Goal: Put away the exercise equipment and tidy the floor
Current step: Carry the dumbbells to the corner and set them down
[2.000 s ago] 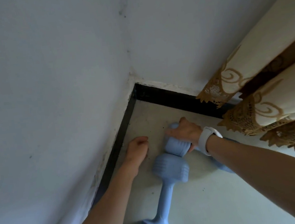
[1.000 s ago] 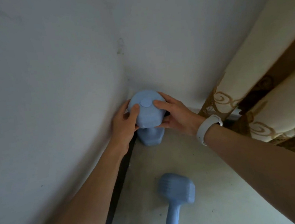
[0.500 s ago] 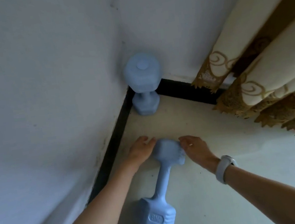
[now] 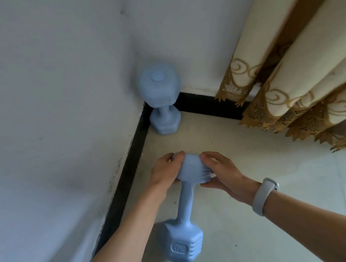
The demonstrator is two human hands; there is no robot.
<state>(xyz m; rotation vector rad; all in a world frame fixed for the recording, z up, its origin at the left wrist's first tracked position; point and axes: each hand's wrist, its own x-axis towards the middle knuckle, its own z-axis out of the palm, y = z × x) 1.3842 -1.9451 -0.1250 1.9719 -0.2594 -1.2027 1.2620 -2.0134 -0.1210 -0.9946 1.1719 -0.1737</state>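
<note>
Clasping the far head of the pale blue plastic dumbbell (image 4: 186,207) lying on the floor, my left hand (image 4: 165,171) and right hand (image 4: 223,174) gripped it, likely to stand it beside its upright twin (image 4: 160,97) in the corner.

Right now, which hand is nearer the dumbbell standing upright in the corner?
Left, narrowly. The left hand sits almost directly below the upright dumbbell; the right hand is further right. Both grip the lying dumbbell.

Bare forearms, white wristband (image 4: 265,195)

A cream curtain (image 4: 304,75) with brown lace hem hangs beside the black skirting (image 4: 203,105).
</note>
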